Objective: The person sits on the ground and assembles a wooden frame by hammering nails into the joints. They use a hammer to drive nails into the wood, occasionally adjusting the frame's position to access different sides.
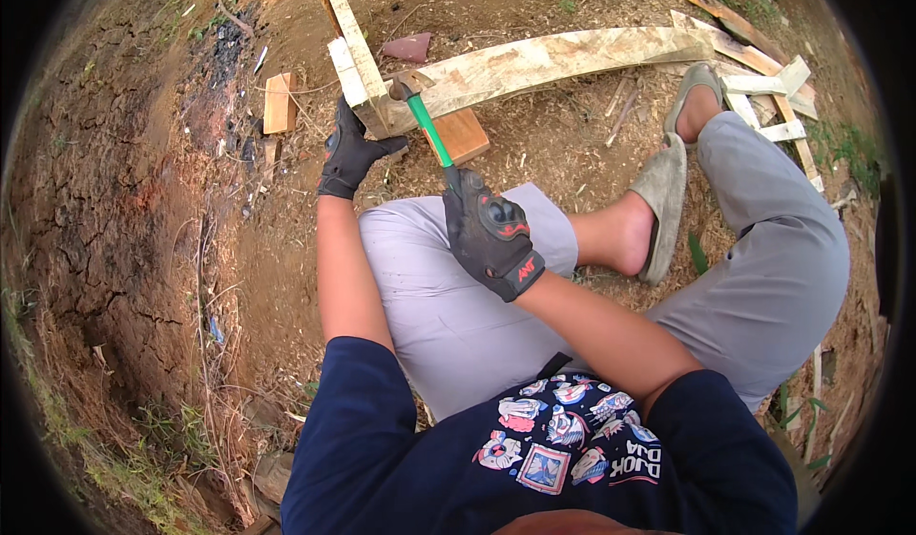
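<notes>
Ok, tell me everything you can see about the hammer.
The hammer has a bright green handle and a brownish, metal-looking head that blends into the wood behind. The gloved right hand grips and hides its lower end. It slants up and leftward, head over the corner where the beams meet; whether they touch, I can't tell.

Place: outdoor woodworking spot | Ground: cracked brown bare soil (105, 235), green grass tufts (114, 483), pale scattered wood chips (544, 168) | Work signs: long pale wooden beam (553, 63), green-handled hammer (429, 130), orange-brown rectangular wooden block (280, 104), loose pale wooden slats (782, 132)
</notes>
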